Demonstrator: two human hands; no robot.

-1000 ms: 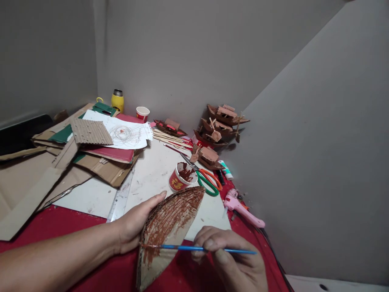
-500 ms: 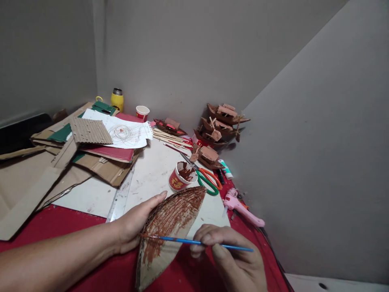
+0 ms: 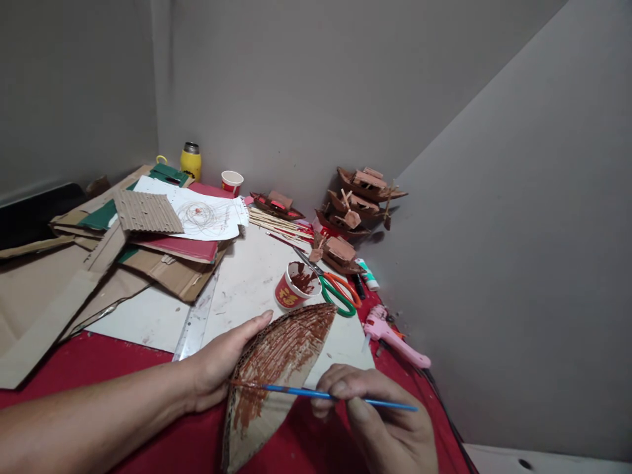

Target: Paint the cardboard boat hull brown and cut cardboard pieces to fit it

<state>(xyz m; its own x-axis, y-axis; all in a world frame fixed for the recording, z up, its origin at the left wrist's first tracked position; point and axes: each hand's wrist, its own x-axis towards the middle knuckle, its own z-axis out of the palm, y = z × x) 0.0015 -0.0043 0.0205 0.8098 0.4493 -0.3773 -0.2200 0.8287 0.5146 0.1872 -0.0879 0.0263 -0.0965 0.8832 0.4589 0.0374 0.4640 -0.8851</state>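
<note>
My left hand point(image 3: 227, 362) grips a leaf-shaped cardboard piece point(image 3: 281, 349) by its left edge, thumb along the top rim and the other fingers hidden beneath. Streaky brown paint covers its upper part and left side, while the lower right is bare cardboard. Between thumb and fingers, my right hand point(image 3: 375, 415) pinches a blue paintbrush point(image 3: 301, 392). The brush tip lies over the piece's left edge, close to my left hand. Just beyond the piece stands a red and white paper cup point(image 3: 295, 289), its inside smeared with brown paint.
Scissors point(image 3: 340, 293) lie right of the cup, and a pink glue gun point(image 3: 395, 339) lies farther right. Brown model boats point(image 3: 340, 253) stand by the wall near thin wooden sticks point(image 3: 279, 224). Cardboard scraps point(image 3: 170, 270), a drawing point(image 3: 217, 220) and a ruler point(image 3: 192, 329) occupy the left.
The brush and my right hand have shifted very slightly to the right. My left hand keeps its hold on the cardboard piece.
</note>
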